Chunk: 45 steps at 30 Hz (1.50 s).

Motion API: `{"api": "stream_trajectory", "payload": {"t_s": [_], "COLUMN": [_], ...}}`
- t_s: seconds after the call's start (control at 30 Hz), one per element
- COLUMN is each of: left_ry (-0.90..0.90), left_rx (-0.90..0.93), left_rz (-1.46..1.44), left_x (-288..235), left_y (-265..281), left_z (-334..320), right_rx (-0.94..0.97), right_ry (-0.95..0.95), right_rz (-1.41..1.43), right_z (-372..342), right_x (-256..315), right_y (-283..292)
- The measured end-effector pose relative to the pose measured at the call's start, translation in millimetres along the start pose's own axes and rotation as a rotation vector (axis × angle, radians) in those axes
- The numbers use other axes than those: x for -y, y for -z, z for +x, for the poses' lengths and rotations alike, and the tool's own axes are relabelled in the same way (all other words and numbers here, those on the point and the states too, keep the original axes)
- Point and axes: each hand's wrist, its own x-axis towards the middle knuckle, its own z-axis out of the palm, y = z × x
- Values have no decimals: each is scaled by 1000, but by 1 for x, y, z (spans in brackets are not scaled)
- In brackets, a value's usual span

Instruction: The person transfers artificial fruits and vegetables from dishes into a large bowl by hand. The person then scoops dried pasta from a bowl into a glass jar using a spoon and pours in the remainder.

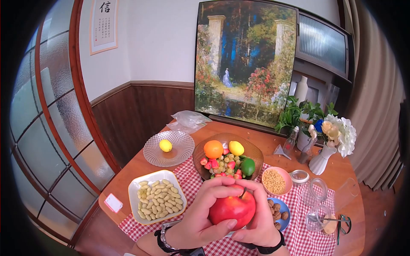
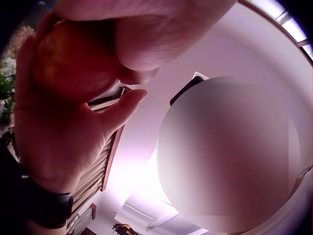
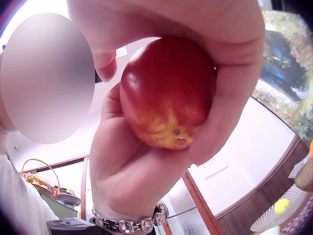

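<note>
Both hands hold a red apple [image 1: 232, 209] above the front of the table, its stem up. My left hand [image 1: 200, 213] curls round its left side, a bracelet on that wrist. Round the right side curls my right hand [image 1: 261, 217], with a black band at the wrist. In the right wrist view the yellowish underside of the apple [image 3: 168, 93] shows between the hands. The left wrist view shows the apple [image 2: 78, 61] in shadow, partly covered by fingers.
Behind the hands stands a fruit bowl [image 1: 198, 153]. A peanut tray [image 1: 133, 192] and a glass plate [image 1: 149, 149] lie left. To the right are a pink bowl of kernels [image 1: 287, 179], a blue walnut plate [image 1: 285, 224], glass jars [image 1: 314, 192] and vases [image 1: 322, 160].
</note>
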Motion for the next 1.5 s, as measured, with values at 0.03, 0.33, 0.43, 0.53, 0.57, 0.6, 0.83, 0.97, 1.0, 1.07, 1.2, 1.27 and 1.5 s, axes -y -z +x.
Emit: {"api": "stream_trajectory", "payload": {"t_s": [0.03, 0.33, 0.43, 0.53, 0.57, 0.6, 0.83, 0.97, 1.0, 1.07, 1.2, 1.27, 1.5], "left_ry": [15, 193, 251, 215, 164, 166, 160, 158, 158, 178, 269, 387, 513], "left_rx": [-13, 20, 58, 23, -2, -2, -81, -62, -62, -25, 51, 33, 7], "left_rz": [-47, -400, -408, -330, -263, -263, -325, -294, -294, -290, -352, -450, -670], "left_x": [1, -10, -11, -3, 0, 0, 2, 1, 1, 4, 3, -6, -12], "left_y": [-1, -2, -3, -6, -7, -8, -13, -10, -8, -5, 3, 3, 2], "left_z": [0, 10, 9, 2, 1, 0, -3, -2, -1, 1, 7, 7, 8], "right_rx": [6, 90, 52, 20, 20, 16, 1, -5, -8, -10, -34, -3, 27], "right_ry": [4, 39, 20, -14, -15, -20, -100, -83, -76, -68, -114, -135, -163], "right_rz": [4, -41, 16, -55, -54, -48, 59, 63, 46, 30, 137, 168, 87], "right_z": [0, 4, 3, 4, 4, 3, 1, 1, 1, 2, 3, 5, 6], "right_x": [1, 3, 3, 2, 2, 2, 5, 5, 5, 3, 2, 3, 8], "right_y": [0, 7, 4, 2, 2, 1, -2, -5, -5, -6, -5, -1, 3]}}
